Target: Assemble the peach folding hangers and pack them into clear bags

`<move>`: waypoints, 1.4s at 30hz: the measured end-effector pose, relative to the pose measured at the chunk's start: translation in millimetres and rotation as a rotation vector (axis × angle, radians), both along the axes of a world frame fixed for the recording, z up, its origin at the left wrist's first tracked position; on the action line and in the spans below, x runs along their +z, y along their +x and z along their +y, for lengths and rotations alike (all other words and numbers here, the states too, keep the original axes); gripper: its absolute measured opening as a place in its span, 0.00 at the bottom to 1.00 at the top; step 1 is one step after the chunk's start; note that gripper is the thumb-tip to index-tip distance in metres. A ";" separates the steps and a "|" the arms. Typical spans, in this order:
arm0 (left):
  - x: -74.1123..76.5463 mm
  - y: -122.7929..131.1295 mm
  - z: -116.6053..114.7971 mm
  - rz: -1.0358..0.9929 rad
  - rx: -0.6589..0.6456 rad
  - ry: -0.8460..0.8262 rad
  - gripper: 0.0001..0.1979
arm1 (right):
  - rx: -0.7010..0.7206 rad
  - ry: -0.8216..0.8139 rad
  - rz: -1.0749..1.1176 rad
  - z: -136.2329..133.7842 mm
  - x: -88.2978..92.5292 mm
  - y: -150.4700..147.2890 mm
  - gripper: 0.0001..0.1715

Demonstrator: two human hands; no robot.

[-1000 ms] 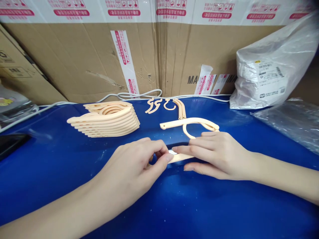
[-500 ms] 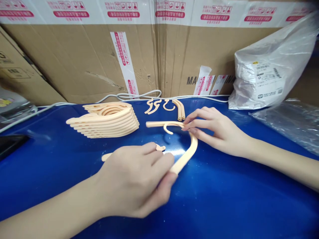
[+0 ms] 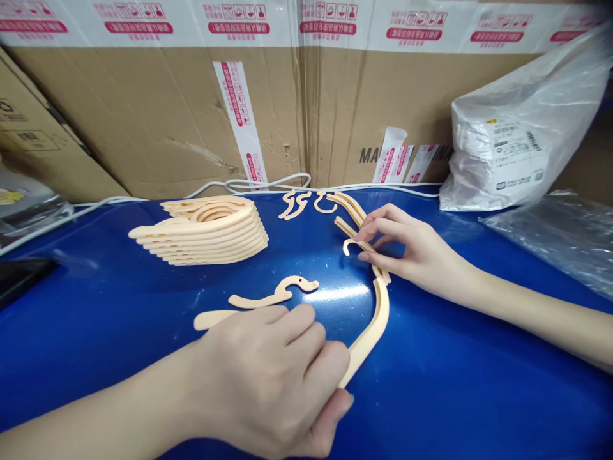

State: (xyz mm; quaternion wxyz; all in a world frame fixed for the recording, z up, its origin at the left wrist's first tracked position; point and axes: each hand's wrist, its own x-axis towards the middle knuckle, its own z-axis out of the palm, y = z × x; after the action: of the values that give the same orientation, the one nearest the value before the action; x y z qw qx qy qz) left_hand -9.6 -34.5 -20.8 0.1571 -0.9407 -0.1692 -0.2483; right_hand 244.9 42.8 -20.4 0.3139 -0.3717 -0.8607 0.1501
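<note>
A peach plastic hanger is spread open on the blue table, its curved arm running from my left hand up to my right. My left hand is closed round the arm's lower end, near the table's front. My right hand pinches the joint by the small hook with fingertips. A loose wavy hanger piece lies flat just above my left hand, beside another flat end.
A stack of folded hangers sits at the left. Small hooks and spare arms lie at the table's back by white cables. Cardboard boxes wall the rear. Plastic bags fill the right; a dark object is at far left.
The hanger has swung open: my left hand drew its lower end toward me, while my right hand stayed at the hook joint and turned the upper arm away. The wavy piece now lies uncovered.
</note>
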 end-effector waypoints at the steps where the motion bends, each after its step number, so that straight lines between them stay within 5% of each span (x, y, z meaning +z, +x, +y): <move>1: -1.1 0.4 -1.0 -0.001 -0.010 0.001 0.16 | 0.014 -0.039 0.034 -0.4 0.1 -0.6 0.09; 6: -3.8 1.7 -2.3 0.016 -0.085 0.044 0.20 | 0.031 -0.268 0.187 -8.1 1.9 -6.1 0.13; 9: 2.4 0.9 3.3 0.099 -0.158 -0.042 0.10 | 0.047 -0.359 0.207 -12.5 3.2 -8.2 0.12; 12: 11.4 -0.8 12.5 0.212 -0.199 -0.148 0.04 | 0.022 -0.257 0.147 -11.8 3.2 -6.5 0.10; 19: 11.0 -4.1 28.7 0.136 -0.091 0.040 0.12 | -0.113 -0.031 -0.019 -3.6 7.0 3.4 0.08; 27: 5.1 -7.3 34.6 0.028 0.027 -0.239 0.18 | -0.285 0.144 -0.208 -4.9 12.7 7.2 0.11; 32: 8.6 -7.0 31.2 -0.007 -0.042 -0.392 0.12 | -0.304 0.170 -0.277 -6.4 11.4 6.1 0.09; 42: 12.4 -6.4 30.8 0.079 -0.024 -0.165 0.07 | -0.110 0.155 -0.278 -7.8 9.3 3.1 0.05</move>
State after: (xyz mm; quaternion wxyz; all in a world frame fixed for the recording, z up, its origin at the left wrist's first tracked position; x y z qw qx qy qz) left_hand -16.0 -3.7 -8.3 0.0827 -0.9615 -0.1716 -0.1980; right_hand 248.1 34.9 -11.1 0.2272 -0.4100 -0.8832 0.0131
